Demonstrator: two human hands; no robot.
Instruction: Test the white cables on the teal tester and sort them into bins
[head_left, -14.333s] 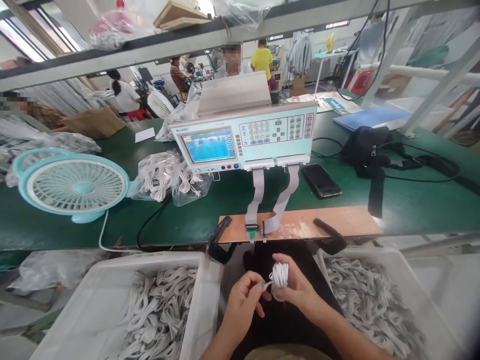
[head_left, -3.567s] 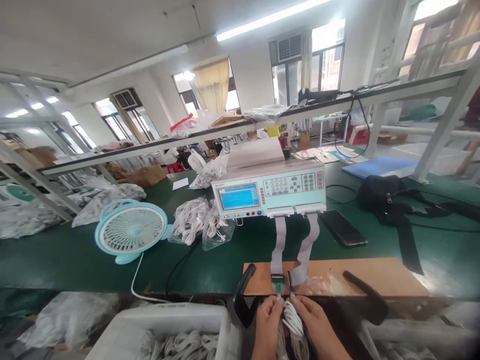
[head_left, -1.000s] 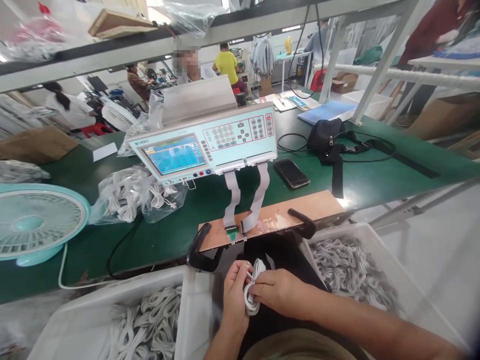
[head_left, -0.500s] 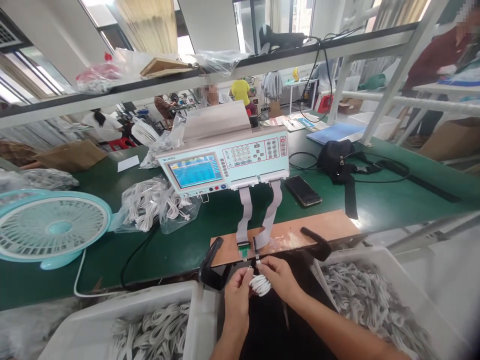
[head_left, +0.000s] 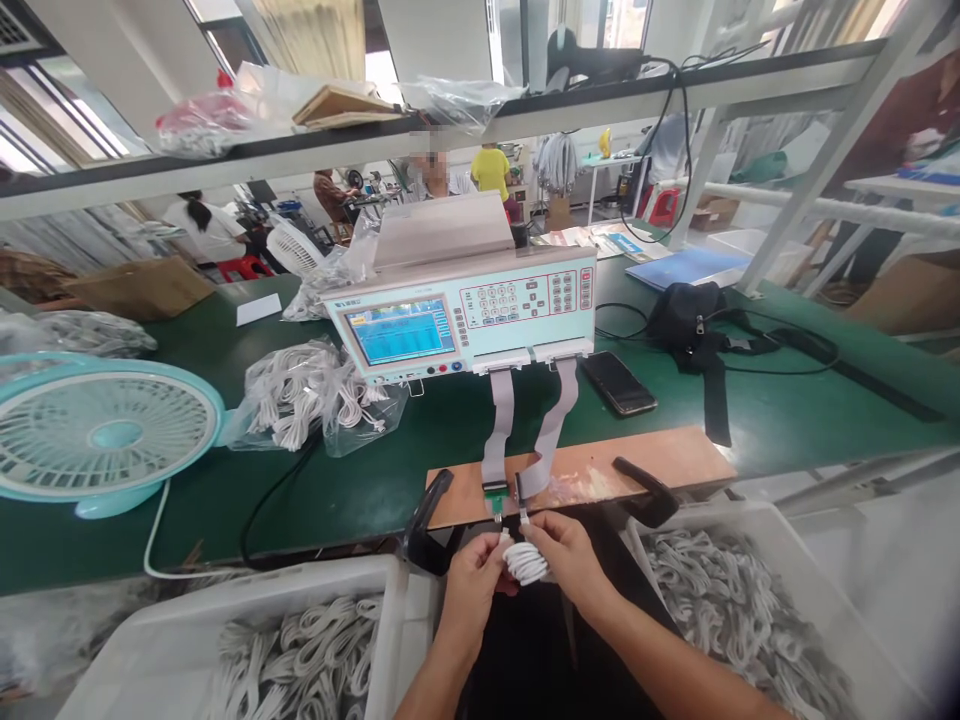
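A coiled white cable (head_left: 525, 564) hangs between my two hands at the front edge of the bench. My left hand (head_left: 474, 572) is closed on one plug end of it, just below the green circuit board (head_left: 496, 497). With thumb and fingers pinched, my right hand (head_left: 564, 555) holds the other end at the small dark connector (head_left: 523, 492). Grey ribbon cables (head_left: 498, 425) run from the board and the connector up to a white tester (head_left: 525, 310) with a lit blue screen (head_left: 401, 335). Whether the left plug touches the board's socket, I cannot tell.
White bins of bundled cables stand at the left (head_left: 390, 590) and right (head_left: 787, 530). Black clamps (head_left: 427, 525) hold a wooden board (head_left: 600, 470) on the bench. A turquoise fan (head_left: 112, 435), bagged cables (head_left: 300, 395), a phone (head_left: 619, 384) and a black bag (head_left: 686, 320) lie around. People sit behind.
The camera view has shifted slightly, moving the bench items to the right in the picture. The tester's screen display has changed. Both hands keep their hold on the cable ends.
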